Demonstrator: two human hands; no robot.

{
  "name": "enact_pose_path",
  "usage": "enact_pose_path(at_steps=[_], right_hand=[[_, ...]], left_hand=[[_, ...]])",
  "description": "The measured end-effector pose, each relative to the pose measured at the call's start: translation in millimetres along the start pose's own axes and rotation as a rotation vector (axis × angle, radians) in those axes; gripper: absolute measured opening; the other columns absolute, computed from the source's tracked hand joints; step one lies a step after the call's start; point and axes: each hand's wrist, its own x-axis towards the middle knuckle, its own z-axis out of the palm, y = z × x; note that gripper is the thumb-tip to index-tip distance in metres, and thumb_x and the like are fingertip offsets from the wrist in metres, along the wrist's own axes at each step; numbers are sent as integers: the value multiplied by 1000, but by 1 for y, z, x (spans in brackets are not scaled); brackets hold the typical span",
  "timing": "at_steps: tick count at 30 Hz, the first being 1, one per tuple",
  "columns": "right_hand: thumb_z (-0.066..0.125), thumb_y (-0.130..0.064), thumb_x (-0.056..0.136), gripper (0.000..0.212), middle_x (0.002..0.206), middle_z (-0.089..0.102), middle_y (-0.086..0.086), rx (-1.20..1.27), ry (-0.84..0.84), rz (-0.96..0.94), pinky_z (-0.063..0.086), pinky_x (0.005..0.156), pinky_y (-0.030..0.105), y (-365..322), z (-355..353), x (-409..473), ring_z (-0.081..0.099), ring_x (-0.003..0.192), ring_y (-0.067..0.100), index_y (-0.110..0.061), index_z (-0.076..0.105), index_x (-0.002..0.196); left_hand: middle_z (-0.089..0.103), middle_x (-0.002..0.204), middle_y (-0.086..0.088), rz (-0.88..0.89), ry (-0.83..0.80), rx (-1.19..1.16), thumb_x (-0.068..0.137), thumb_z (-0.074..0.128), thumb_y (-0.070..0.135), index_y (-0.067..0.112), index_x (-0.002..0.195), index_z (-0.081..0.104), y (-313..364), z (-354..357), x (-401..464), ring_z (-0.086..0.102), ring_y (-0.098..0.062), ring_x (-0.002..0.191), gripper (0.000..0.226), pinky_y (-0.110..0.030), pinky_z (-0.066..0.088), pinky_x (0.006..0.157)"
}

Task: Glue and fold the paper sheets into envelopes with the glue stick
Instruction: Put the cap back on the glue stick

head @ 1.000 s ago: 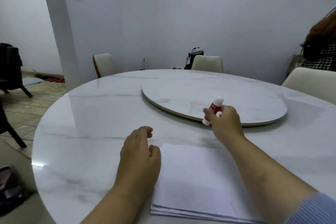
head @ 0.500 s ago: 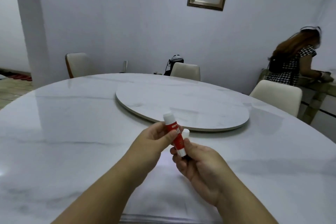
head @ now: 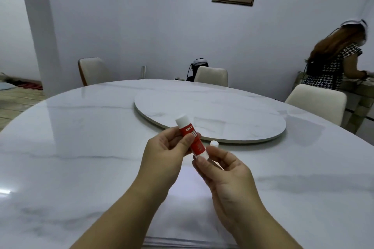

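Note:
I hold a red glue stick (head: 193, 141) with white ends tilted above the table, its upper end leaning left. My left hand (head: 166, 153) pinches its red body between thumb and fingers. My right hand (head: 224, 176) grips the white lower end with its thumb. A small white round-tipped piece (head: 214, 143) sticks up from my right fingers; I cannot tell what it is. A stack of white paper sheets (head: 182, 218) lies flat on the table under my forearms, partly hidden by them.
The round white marble table (head: 81, 147) carries a raised turntable (head: 222, 111) at its centre, just beyond my hands. Cream chairs (head: 211, 76) stand around it. A person (head: 334, 62) stands at the far right, facing away.
My right hand lifted the glue stick off the table and brought it towards me. My left hand left the paper and took hold of the stick's body. The view turned right.

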Motion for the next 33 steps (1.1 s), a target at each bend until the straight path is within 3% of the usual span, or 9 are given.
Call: enact_pose_path(at_steps=[2,4,9,13,18,22,27,30,33], right_hand=[[72,-16,71,37,91,72,24,55,-38,127,59,58,26,-2,2,-2,74,73,28,6,62,98],[68,-23,74,40,73,72,24,74,-84,225,56,48,22,-5,3,-5,72,58,24,11,59,92],[71,-2,58,44,73,74,20,108,-50,144,58,54,23,-3,3,-4,74,64,26,8,61,100],[67,-33,76,51,64,70,21,73,-77,304,54,43,21,-7,2,-3,69,50,22,12,59,97],[72,3,55,41,78,69,20,100,-74,136,59,59,24,-2,-3,-1,72,66,26,7,63,95],[68,-25,73,43,69,69,21,108,-138,305,57,49,22,-4,-3,0,70,56,24,14,64,90],[72,-2,58,41,77,71,20,129,-73,174,59,58,25,-1,-4,2,72,63,25,8,61,96],[67,-32,75,52,72,71,22,125,-102,341,58,49,23,-3,-4,2,70,56,23,14,61,98],[68,-18,67,42,67,67,20,100,-99,291,54,45,18,-1,-5,3,66,48,17,13,61,95]], left_hand=[[78,87,1,-8,24,20,84,64,14,15,97,70,0,-2,0,74,-14,83,14,-25,56,77],[78,88,0,-5,29,26,84,64,15,14,97,71,1,-5,0,74,-15,83,15,-28,55,79],[78,89,-2,7,-3,15,78,67,20,13,97,71,2,-8,-1,74,-17,84,20,-24,59,75],[78,89,-5,3,3,4,66,68,31,10,98,71,2,-10,0,74,-20,84,38,-29,58,77],[78,88,-4,2,-23,17,67,68,28,12,97,71,1,-8,-2,74,-19,81,35,-22,59,73],[78,87,-5,-8,-14,3,79,67,16,13,92,72,1,-7,-3,74,-20,80,14,-25,60,74],[78,84,-3,-10,-16,23,80,67,11,15,90,72,1,-4,-4,74,-19,79,12,-21,59,71],[78,85,-3,-21,1,25,80,68,12,15,90,73,0,-4,-4,74,-19,80,12,-21,59,72],[78,86,-3,-25,-5,16,80,67,11,15,91,72,1,-4,-5,74,-19,80,13,-20,59,71]])
